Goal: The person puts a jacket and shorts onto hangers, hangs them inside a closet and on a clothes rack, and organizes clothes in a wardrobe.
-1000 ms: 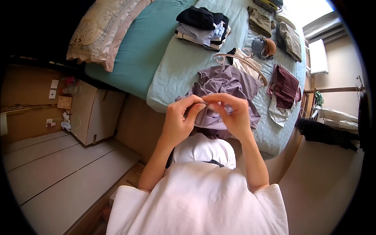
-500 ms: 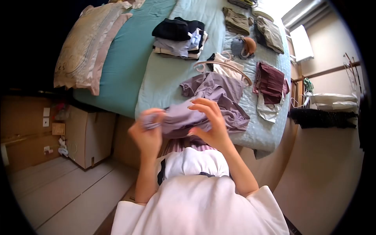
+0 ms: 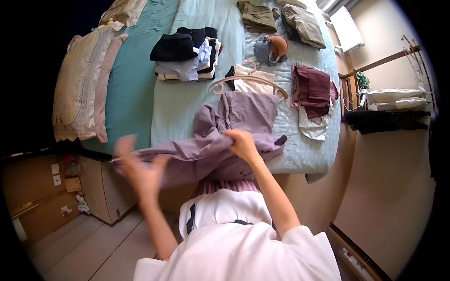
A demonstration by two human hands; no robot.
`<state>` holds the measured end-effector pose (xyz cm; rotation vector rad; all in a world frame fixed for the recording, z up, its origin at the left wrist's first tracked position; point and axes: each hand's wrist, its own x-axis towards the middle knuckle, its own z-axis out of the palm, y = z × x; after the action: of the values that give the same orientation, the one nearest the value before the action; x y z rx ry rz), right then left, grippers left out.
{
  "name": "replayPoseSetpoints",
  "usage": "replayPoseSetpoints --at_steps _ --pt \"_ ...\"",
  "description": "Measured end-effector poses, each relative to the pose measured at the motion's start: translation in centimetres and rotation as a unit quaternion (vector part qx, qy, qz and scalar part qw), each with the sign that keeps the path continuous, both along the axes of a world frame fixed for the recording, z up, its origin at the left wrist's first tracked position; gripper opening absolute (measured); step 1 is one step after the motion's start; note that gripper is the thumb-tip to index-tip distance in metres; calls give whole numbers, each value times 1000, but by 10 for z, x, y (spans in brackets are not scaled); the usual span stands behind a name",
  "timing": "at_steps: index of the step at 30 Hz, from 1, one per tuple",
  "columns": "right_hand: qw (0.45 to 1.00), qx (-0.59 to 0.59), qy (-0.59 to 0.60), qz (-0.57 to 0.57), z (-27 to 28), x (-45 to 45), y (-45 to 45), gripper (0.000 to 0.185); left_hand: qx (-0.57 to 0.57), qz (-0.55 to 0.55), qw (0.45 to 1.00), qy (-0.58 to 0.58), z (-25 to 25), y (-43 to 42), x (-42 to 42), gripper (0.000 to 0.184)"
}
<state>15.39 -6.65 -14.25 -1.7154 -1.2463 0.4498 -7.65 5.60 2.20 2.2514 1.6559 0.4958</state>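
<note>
A: Where is the mauve garment [image 3: 197, 152] lying, and which way is it pointing?

B: It is spreading over the near edge of the bed [image 3: 171, 114]. Its long axis is running crosswise, from a loose end at the person's left towards a dark-edged corner at the right, and the left end is hanging past the bed. A broader flap is reaching away from the person, towards the hanger [image 3: 260, 80].

A: What are the hands doing?

B: The right hand [image 3: 241, 143] is clamping the middle of the garment, fingers closing over a fold. The left hand [image 3: 140, 173] is blurring at the left end, thumb and fingers spreading apart; I cannot tell whether its grip is catching any cloth.

A: Is any writing showing?

B: Small dark marks are showing on the garment's lower part, too small to read.

A: And what is lying around it?

B: The pale hanger is arching just beyond the far flap, over a cream cloth [image 3: 255, 85]. A stack of folded clothes [image 3: 176, 49] is sitting farther off to the left, dark pieces on top. Maroon clothes [image 3: 314, 89] are lying to the right over something white, and khaki folded clothing [image 3: 257, 18] is resting towards the far side.
</note>
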Motion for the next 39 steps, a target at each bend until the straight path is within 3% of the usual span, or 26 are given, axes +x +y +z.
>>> replayPoseSetpoints --at_steps 1,2,4,5,8,9,11,12,14,16,18,20,22,23,24,26,28,30,32,36,39 --pt "996 -45 -18 80 21 3 9 34 -126 -61 988 -68 -49 -17 20 97" --pt "982 -91 -36 163 38 8 16 32 -125 -238 960 -73 -44 -27 59 90" --pt "966 -155 -28 207 41 16 21 36 -257 -215 933 -134 -105 -52 92 68" --pt "952 -201 2 231 45 29 23 40 -258 -213 933 -133 -125 -49 97 68" --pt "911 -224 229 260 24 87 20 42 -215 -233 943 -102 -160 -33 97 28" --pt "927 -210 242 197 16 106 17 46 -196 -196 957 -89 -155 -27 100 23" --pt "985 -143 101 10 -36 142 22 35 -213 -90 969 -89 -141 -7 103 28" --pt "991 -107 55 -52 -59 165 28 26 -253 -21 962 -104 -142 3 102 36" --pt "978 -98 -128 -136 -110 216 46 32 -339 5 929 -147 -154 20 88 52" --pt "954 -165 -195 -156 -152 256 63 44 -413 1 896 -161 -166 25 73 46" --pt "913 -328 -183 -161 -178 276 79 46 -382 26 909 -167 -171 15 74 43" --pt "919 -332 -179 -118 -182 284 81 39 -349 46 920 -171 -180 8 75 42" --pt "921 -324 -197 -95 -182 291 81 32 -267 -19 945 -190 -190 9 79 38" --pt "937 -273 -197 -97 -180 287 77 29 -381 -16 902 -203 -192 17 77 37" --pt "937 -272 -197 -94 -173 283 71 29 -382 -5 907 -178 -181 19 89 34" --pt "957 -254 -135 -41 -152 273 58 28 -266 -25 923 -276 -177 14 112 32" --pt "966 -239 -92 -41 -114 254 47 27 -276 17 917 -289 -176 20 112 31" --pt "970 -226 85 -11 -68 232 27 20 -309 8 923 -227 -176 28 99 31" --pt "990 -138 -34 -10 -51 221 -5 11 -295 39 911 -287 -156 33 95 33" --pt "980 -149 101 -81 36 206 -66 10 -217 81 908 -349 -89 62 44 30" --pt "977 -152 85 -122 106 191 -106 10 -117 126 901 -398 -19 84 8 26"
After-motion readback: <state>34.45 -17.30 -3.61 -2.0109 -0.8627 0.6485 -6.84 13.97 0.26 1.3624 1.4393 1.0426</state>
